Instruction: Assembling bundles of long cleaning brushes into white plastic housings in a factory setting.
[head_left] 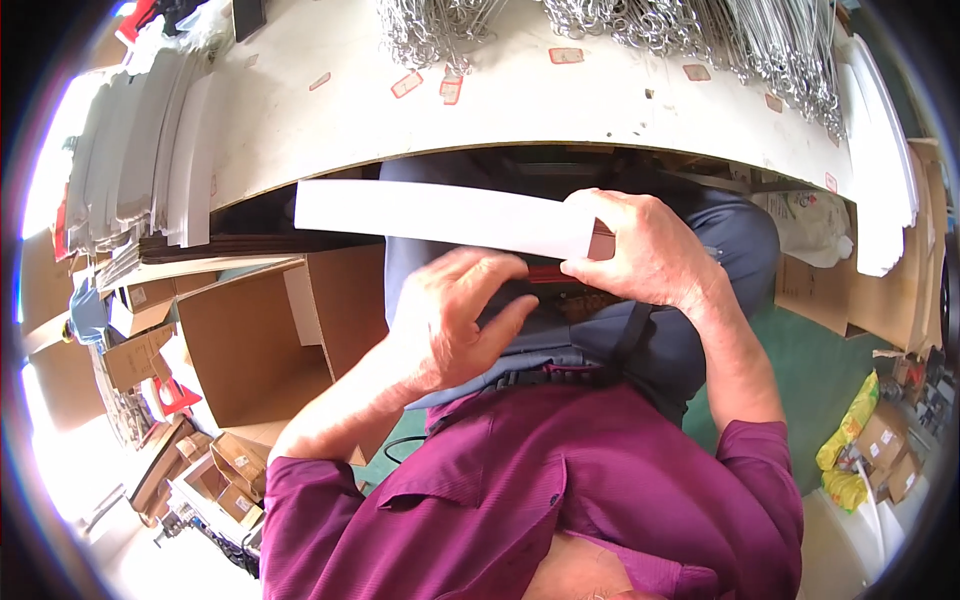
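A long, narrow white cardboard box point(430, 213) lies crosswise above my lap, just off the table's near edge. My right hand point(655, 248) grips its right end between thumb and fingers, where a brown patch of cardboard shows. Below the box's middle is my left hand point(452, 312), slightly blurred, its thumb and fingers apart and nothing between them. It is close to the box; whether it touches I cannot tell.
Bundles of looped metal wire rods point(770, 60) lie along the far side of the white table point(330, 120). White flat cartons point(150, 150) are stacked at its left, more white cartons point(880, 160) at its right. A large open brown box point(255, 350) stands by my left arm.
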